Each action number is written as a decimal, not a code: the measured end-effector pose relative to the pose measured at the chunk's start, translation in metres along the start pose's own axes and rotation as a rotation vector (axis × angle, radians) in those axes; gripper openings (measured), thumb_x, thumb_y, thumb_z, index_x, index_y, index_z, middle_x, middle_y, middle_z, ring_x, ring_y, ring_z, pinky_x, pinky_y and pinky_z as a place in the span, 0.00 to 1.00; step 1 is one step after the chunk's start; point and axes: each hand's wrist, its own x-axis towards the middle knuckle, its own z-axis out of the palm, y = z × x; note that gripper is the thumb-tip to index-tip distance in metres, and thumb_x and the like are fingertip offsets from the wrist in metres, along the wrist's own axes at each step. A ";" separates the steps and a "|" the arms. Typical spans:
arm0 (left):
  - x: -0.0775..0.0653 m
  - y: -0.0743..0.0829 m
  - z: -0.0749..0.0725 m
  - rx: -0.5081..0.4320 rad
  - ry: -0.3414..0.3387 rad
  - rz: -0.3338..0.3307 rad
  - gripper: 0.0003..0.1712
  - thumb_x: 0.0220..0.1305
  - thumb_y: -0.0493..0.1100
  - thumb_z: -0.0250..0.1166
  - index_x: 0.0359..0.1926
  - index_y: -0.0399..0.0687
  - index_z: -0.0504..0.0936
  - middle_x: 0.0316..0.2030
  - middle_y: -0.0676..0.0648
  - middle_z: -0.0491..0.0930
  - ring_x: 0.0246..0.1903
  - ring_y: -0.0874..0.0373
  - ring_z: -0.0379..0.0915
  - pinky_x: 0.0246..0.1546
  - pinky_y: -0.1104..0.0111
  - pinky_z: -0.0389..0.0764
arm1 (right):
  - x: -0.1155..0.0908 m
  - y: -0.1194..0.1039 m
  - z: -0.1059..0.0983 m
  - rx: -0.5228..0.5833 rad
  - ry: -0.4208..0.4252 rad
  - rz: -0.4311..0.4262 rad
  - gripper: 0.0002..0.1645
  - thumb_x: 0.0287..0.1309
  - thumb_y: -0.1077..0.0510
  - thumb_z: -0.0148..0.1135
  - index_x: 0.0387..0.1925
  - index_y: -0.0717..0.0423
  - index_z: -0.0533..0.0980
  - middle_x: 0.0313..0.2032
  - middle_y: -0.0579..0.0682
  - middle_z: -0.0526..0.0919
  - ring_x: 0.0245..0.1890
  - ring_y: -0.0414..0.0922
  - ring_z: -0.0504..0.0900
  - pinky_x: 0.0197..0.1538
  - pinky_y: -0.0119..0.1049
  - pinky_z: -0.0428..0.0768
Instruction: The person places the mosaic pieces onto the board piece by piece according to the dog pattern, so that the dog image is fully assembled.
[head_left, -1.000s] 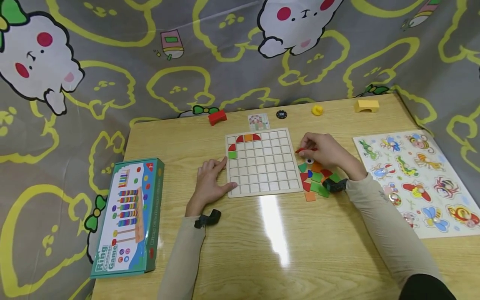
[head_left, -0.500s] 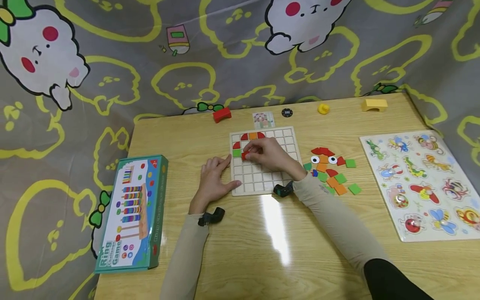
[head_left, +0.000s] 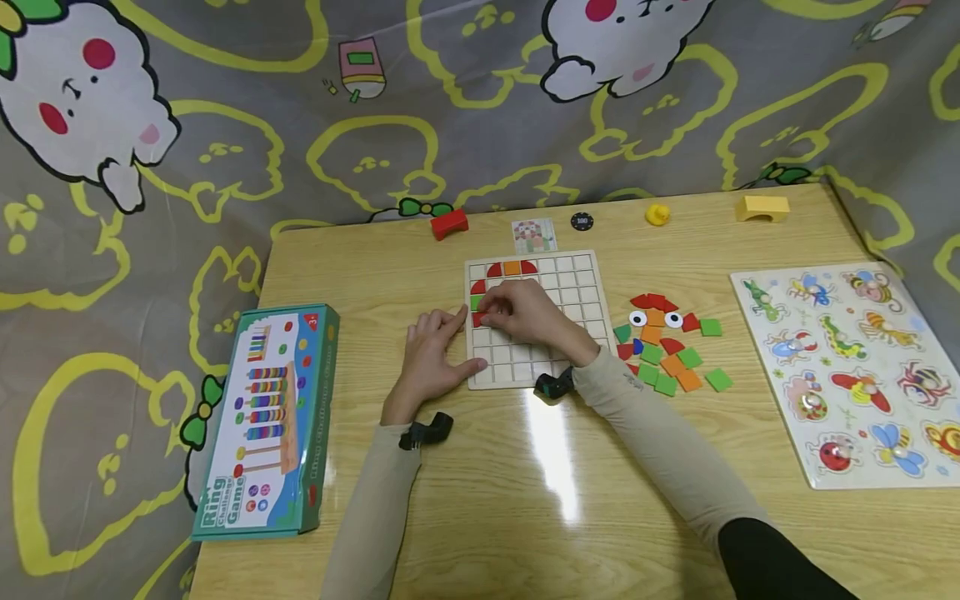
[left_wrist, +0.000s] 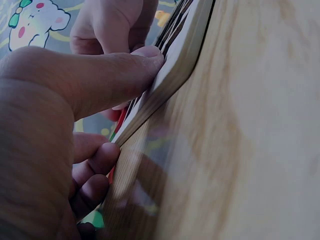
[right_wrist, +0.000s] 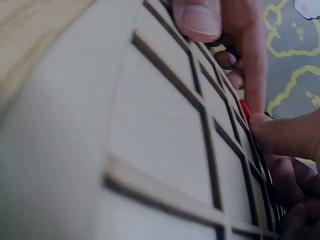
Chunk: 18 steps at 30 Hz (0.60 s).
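The pale wooden grid board lies mid-table. Spread at its left side, my left hand rests the thumb on the near left corner and the index fingertip against the left edge. My right hand reaches over the grid and pinches a red tile low at the left column, just below a green tile. Part of the red tile shows by the thumb in the right wrist view. A red quarter-round piece sits above the green one. Along the top row, an orange square lies between two red rounded pieces.
Loose coloured tiles and two eye discs lie right of the board. A pattern card, black chip, red block, yellow duck and yellow arch line the back. An insect puzzle lies right, a game box left.
My right hand has moved left from the loose tiles onto the board with the red tile, then slightly down to the cell below the green tile. The left hand has stayed at the board's edge.
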 end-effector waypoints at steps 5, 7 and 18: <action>0.000 0.004 0.001 0.000 -0.003 0.000 0.53 0.52 0.65 0.71 0.75 0.54 0.62 0.51 0.50 0.69 0.46 0.54 0.58 0.44 0.61 0.55 | -0.004 0.002 -0.002 -0.029 0.015 -0.026 0.06 0.59 0.56 0.69 0.38 0.51 0.85 0.27 0.41 0.82 0.24 0.39 0.74 0.32 0.35 0.71; 0.001 0.006 0.003 -0.005 -0.012 -0.004 0.53 0.52 0.66 0.71 0.75 0.54 0.62 0.51 0.50 0.68 0.46 0.54 0.58 0.44 0.61 0.55 | -0.013 0.004 -0.011 -0.014 0.030 -0.030 0.07 0.59 0.57 0.68 0.39 0.53 0.85 0.27 0.42 0.82 0.26 0.39 0.76 0.33 0.35 0.73; -0.002 0.008 0.003 -0.015 0.003 -0.006 0.53 0.51 0.65 0.72 0.75 0.54 0.62 0.52 0.49 0.69 0.49 0.52 0.58 0.46 0.60 0.54 | -0.113 0.061 -0.119 -0.092 0.125 0.249 0.11 0.58 0.59 0.70 0.43 0.56 0.84 0.32 0.48 0.83 0.30 0.43 0.78 0.34 0.32 0.74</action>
